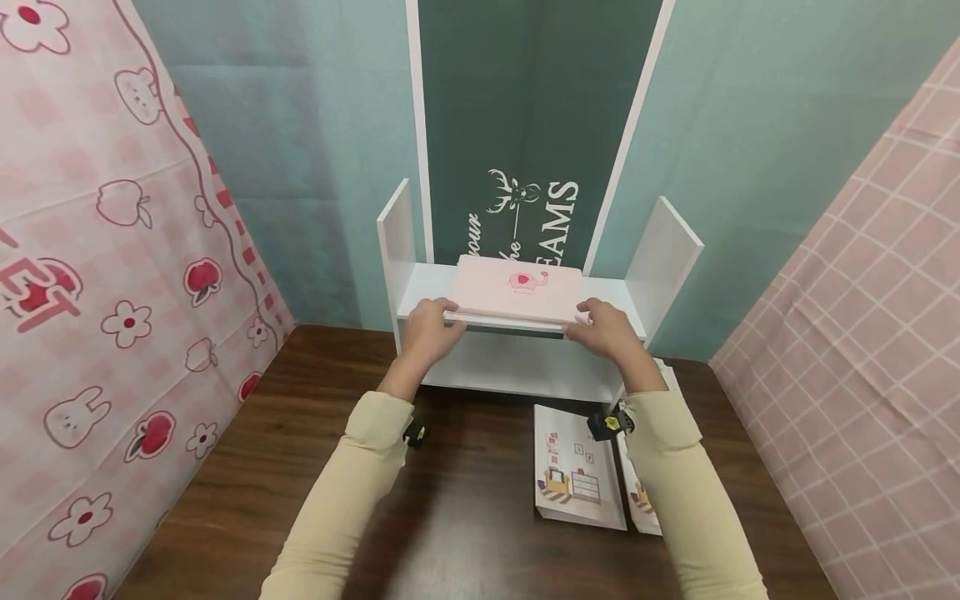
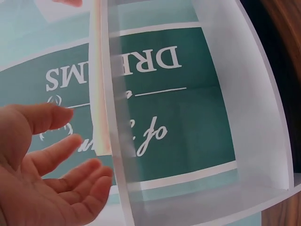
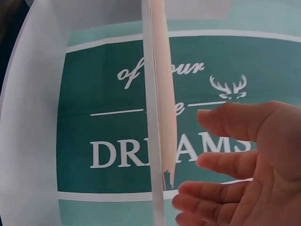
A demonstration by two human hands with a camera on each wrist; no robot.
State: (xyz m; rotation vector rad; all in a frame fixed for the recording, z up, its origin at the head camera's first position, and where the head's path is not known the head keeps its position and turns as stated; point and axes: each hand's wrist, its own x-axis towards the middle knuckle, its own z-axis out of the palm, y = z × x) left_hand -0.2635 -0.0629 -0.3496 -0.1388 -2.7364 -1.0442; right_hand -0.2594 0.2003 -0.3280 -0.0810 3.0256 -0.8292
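The table [image 1: 247, 483] is carrying the white shelf [image 1: 517, 367]; on its upper board, near the middle, the pink book [image 1: 487, 292] is lying flat. I am judging it light, fairly stiff, possibly slippery, its corners easily dented; I am favouring a hold at its left and right ends. My left grip [image 1: 431, 329] and right grip [image 1: 606, 329] are standing wide at its near corners; contact I am unable to confirm.

Two hands [image 1: 432, 332] [image 1: 606, 333], one white shelf [image 1: 517, 371], one pink book [image 1: 517, 292] and at least two white illustrated books [image 1: 573, 467] [image 1: 645, 504] are showing.
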